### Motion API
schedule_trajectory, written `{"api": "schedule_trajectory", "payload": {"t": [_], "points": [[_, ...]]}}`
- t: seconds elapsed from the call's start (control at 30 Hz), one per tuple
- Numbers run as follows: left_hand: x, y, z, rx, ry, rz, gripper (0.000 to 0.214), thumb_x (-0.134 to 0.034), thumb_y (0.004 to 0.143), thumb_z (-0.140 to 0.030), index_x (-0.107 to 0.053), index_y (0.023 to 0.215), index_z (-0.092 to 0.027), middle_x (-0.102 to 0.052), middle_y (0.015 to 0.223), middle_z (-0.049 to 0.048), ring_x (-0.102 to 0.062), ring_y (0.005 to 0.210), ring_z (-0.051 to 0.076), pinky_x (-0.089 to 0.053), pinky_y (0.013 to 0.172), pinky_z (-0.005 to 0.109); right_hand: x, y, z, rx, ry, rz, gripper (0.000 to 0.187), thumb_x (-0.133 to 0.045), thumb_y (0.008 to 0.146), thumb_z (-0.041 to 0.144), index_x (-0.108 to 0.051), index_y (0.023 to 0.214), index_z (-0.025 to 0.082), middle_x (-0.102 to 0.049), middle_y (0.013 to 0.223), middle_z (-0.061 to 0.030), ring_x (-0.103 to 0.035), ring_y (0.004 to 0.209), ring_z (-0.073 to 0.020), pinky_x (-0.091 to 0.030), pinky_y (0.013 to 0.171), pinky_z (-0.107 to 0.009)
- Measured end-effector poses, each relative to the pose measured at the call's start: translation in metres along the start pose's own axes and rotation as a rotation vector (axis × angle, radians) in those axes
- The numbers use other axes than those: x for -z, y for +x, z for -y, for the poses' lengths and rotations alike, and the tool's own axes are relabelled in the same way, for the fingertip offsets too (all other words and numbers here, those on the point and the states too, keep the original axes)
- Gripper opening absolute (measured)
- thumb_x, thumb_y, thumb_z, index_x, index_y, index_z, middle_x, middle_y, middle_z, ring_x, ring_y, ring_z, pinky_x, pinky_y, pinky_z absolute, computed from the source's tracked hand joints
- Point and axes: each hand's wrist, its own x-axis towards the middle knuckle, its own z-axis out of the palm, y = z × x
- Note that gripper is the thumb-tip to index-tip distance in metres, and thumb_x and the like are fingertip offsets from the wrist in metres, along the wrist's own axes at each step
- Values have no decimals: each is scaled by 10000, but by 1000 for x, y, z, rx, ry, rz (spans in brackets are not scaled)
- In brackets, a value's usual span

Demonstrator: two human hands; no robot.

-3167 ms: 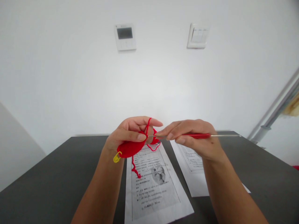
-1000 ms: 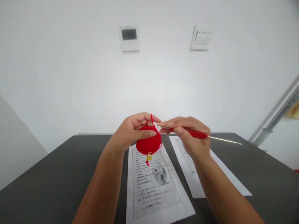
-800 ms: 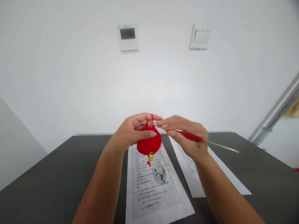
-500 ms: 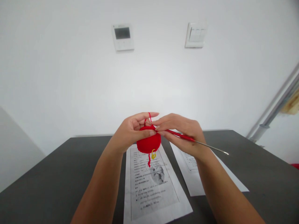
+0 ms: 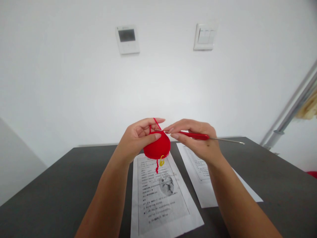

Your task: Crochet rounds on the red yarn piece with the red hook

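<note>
My left hand (image 5: 137,137) pinches a round red crochet piece (image 5: 158,148) between thumb and fingers, held above the table. Red yarn (image 5: 155,122) loops over its raised index finger. A yellow stitch marker (image 5: 161,161) and a short yarn tail hang from the piece's lower edge. My right hand (image 5: 198,140) grips a crochet hook (image 5: 198,135) with a red handle and a long metal shaft. The hook's tip meets the top edge of the red piece, just beside my left thumb.
Two printed paper sheets lie on the dark table (image 5: 54,195): one (image 5: 160,195) under my hands, another (image 5: 210,178) to its right. A white wall behind carries a control panel (image 5: 127,38) and a light switch (image 5: 204,36). A metal pole (image 5: 289,112) slants at the right.
The red piece was turned from lying sideways to hanging with its marker at the bottom. The hook swung from pointing down-right to nearly level, its tip staying at the piece's top edge.
</note>
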Motion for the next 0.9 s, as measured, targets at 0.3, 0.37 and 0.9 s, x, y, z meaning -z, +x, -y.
{"api": "schedule_trajectory", "payload": {"t": [0.3, 0.37, 0.9], "points": [[-1, -2, -7, -21, 76, -38, 322, -742, 684, -168, -719, 1005, -158, -662, 739, 5, -604, 654, 116, -470, 589, 211, 1, 0, -2, -105, 249, -20, 49, -721, 834, 167, -735, 867, 201, -784, 904, -36, -750, 868, -184, -629, 784, -330], [-2, -3, -8, -14, 98, -43, 334, -734, 671, -151, -718, 1005, -155, -652, 729, -1, -597, 646, 111, -463, 579, 206, 2, 0, -2, -126, 288, -10, 28, -726, 835, 181, -725, 859, 196, -785, 899, -35, -753, 858, -180, -629, 783, -327], [-5, -3, -4, -59, 344, -47, 290, -656, 771, -165, -693, 1058, -163, -645, 784, 2, -587, 709, 118, -458, 626, 216, 18, -3, 0, -157, 97, 160, 77, -625, 913, 203, -701, 916, 192, -768, 944, -48, -733, 907, -180, -604, 769, -298]]}}
